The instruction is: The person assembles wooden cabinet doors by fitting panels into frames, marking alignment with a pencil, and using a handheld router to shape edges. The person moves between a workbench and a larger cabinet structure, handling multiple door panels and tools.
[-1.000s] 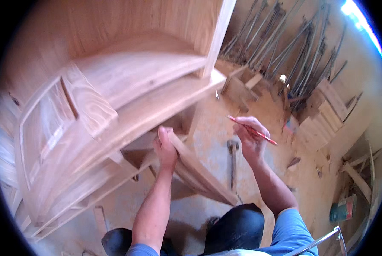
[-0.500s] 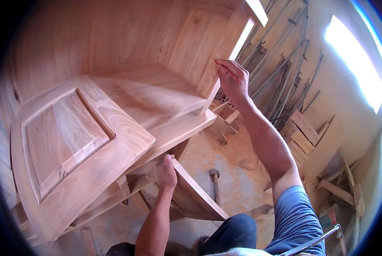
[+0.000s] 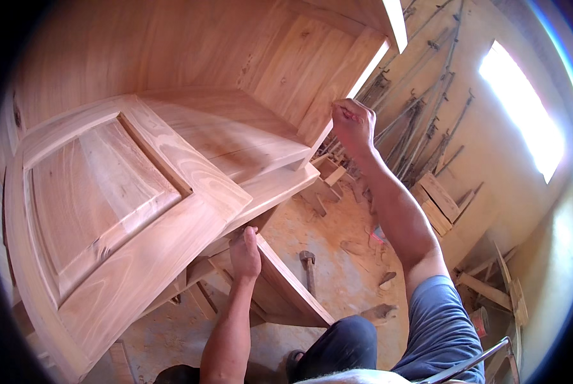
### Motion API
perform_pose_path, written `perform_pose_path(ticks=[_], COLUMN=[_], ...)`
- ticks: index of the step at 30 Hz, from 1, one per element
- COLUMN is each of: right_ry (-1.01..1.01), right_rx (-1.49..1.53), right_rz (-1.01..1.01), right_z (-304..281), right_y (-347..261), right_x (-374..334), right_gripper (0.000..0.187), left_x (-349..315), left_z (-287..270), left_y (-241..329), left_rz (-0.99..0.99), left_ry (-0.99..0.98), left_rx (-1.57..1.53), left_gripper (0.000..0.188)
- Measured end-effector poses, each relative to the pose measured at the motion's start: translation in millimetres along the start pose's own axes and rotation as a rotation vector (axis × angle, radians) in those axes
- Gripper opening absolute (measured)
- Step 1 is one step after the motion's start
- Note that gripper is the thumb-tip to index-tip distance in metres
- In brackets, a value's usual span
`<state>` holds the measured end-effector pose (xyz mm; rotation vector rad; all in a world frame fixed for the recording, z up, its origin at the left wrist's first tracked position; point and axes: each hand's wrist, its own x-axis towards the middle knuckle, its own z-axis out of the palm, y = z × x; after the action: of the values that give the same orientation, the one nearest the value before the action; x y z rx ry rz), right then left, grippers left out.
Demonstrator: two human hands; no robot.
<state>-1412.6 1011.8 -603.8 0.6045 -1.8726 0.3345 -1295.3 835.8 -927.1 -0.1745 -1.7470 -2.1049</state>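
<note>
My right hand [image 3: 354, 121] is raised at the front edge of a pale wooden cabinet [image 3: 328, 96], closed around a thin red pencil [image 3: 347, 114]. Most of the pencil is hidden inside the fist. Lower down, my left hand [image 3: 245, 254] grips the top corner of a slanting wooden panel [image 3: 286, 272] below the cabinet's bottom ledge. Its thumb points up, and the fingers wrap out of sight behind the wood. To the left, a framed cabinet door [image 3: 101, 198] with a raised centre panel stands swung out in front of the cabinet.
A hammer [image 3: 308, 272] lies on the dusty floor right of the slanting panel. Long metal clamps [image 3: 421, 121] lean against the wall on the right. Wood offcuts [image 3: 437, 201] are piled below them, and more scraps [image 3: 491, 288] lie farther right. My knee [image 3: 350, 345] is close beneath.
My right hand has turned, and the pencil, earlier sticking out toward the cabinet edge, is now mostly covered by the fist. The left hand keeps its grip. The view has shifted slightly.
</note>
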Motion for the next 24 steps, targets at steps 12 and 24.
perform_pose_path(ticks=[12,24], right_ry=[-0.457,-0.828], right_rx=[0.098,0.155], right_rz=[0.168,0.777], right_z=[-46.4,-135.2], right_y=[-67.0,-83.3], right_x=[-116.1,-332.3], right_gripper=[0.009,0.046], left_x=[-4.4,-53.2], left_z=[-20.2,50.7], left_y=[3.0,44.9], left_rz=[-0.062,0.499], left_ry=[-0.063,-0.192], left_rx=[-0.1,0.325], left_gripper=[0.057,0.057])
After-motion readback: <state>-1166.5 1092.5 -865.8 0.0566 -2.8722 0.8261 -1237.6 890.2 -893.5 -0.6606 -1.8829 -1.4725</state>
